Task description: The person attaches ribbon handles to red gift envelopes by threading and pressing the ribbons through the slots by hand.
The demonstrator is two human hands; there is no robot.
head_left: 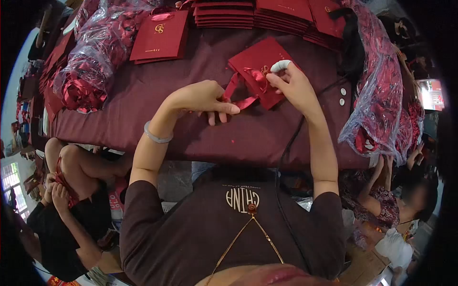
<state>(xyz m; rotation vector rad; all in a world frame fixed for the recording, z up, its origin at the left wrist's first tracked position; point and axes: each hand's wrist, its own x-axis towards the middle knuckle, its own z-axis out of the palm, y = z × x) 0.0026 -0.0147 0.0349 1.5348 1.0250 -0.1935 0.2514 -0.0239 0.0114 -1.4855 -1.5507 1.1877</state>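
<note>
A red paper gift bag (262, 51) with gold lettering lies tilted on the cloth in front of me. Red satin ribbon (232, 86) loops out from the bag's near edge. My left hand (202, 97) is closed at the ribbon's left end, thumb stretched along it and the other fingers bent down. Over the bag's near part, my right hand (296, 89) pinches the ribbon close to the gold logo, with thumb and index finger together. A white covering (280, 66) wraps that index fingertip. The exact grip points are partly hidden by my fingers.
Stacked red bags (224, 14) line the table's far side, with one bag (160, 35) apart at left. Plastic-wrapped ribbon bundles lie left (90, 71) and right (381, 95). Two white discs (342, 97) and a black cord (291, 143) are at right. Other people sit on both sides.
</note>
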